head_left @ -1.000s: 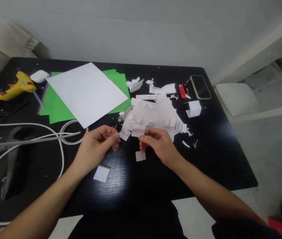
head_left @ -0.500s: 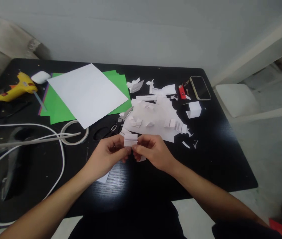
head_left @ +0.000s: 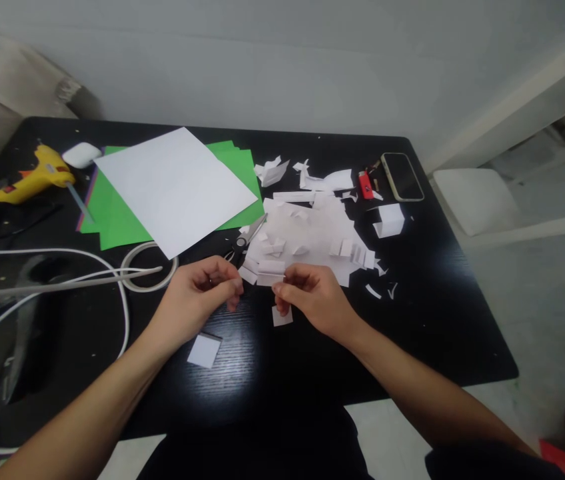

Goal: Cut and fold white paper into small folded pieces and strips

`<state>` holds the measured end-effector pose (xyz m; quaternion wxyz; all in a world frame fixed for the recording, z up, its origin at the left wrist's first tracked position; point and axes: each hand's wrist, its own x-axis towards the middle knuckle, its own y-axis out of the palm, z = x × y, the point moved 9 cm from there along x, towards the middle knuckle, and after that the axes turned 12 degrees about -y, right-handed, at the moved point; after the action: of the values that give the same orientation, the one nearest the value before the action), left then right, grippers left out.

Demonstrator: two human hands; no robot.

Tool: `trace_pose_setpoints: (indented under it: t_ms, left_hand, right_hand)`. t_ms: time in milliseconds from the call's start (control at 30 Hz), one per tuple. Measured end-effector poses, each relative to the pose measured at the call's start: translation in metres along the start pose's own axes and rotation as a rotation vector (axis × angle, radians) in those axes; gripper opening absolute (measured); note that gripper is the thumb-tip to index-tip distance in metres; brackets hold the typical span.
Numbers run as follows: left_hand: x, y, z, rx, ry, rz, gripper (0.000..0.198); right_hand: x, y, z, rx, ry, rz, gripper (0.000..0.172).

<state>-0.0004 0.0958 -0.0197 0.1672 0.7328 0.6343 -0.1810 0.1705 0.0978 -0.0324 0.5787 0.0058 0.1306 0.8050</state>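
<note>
My right hand (head_left: 315, 297) pinches a small folded white paper piece (head_left: 268, 275) between thumb and forefinger, just in front of a pile of cut white paper scraps (head_left: 312, 235). My left hand (head_left: 195, 300) is a little to the left, fingers curled with the tips pressed together; whether they hold anything is hidden. A small white paper square (head_left: 282, 316) lies under my right hand's fingers, and another white square (head_left: 204, 350) lies by my left wrist. Scissors (head_left: 240, 244) rest at the pile's left edge.
On the black table (head_left: 437, 320) lie a large white sheet (head_left: 175, 187) over green paper (head_left: 117, 223), a yellow glue gun (head_left: 30, 177), a white case (head_left: 80, 155), a looped white cable (head_left: 125, 313), a red lighter (head_left: 364, 183), a phone (head_left: 401, 175) and a folded paper block (head_left: 388, 219). A white seat (head_left: 472, 197) stands to the right.
Half a second ago both hands held the folded piece together at the centre. Now they have drawn apart: the left has moved left, and the right keeps the piece.
</note>
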Motion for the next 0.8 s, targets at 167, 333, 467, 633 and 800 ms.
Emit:
trace_pose_setpoints:
  t_ms: [167,333,467,633,800]
  left_hand:
    - [0.001,0.015,0.006,0.016,-0.028,0.114,0.01]
    - [-0.002,0.033,0.014,0.042,-0.047,0.24,0.012]
    - [-0.002,0.033,0.018,0.086,-0.065,0.249,0.007]
    - [0.0,0.023,0.017,0.13,-0.062,0.213,0.007]
    - [0.001,0.015,0.011,0.112,-0.076,0.179,0.008]
  right_hand:
    - [-0.002,0.005,-0.006,0.041,0.042,0.009,0.023]
    - [-0.005,0.011,-0.013,0.046,0.079,0.065,0.019]
    - [-0.005,0.013,-0.016,0.036,0.096,0.101,0.019]
    - [-0.003,0.013,-0.013,0.043,0.093,0.084,0.019]
    - [-0.002,0.008,-0.01,0.03,0.088,0.07,0.021]
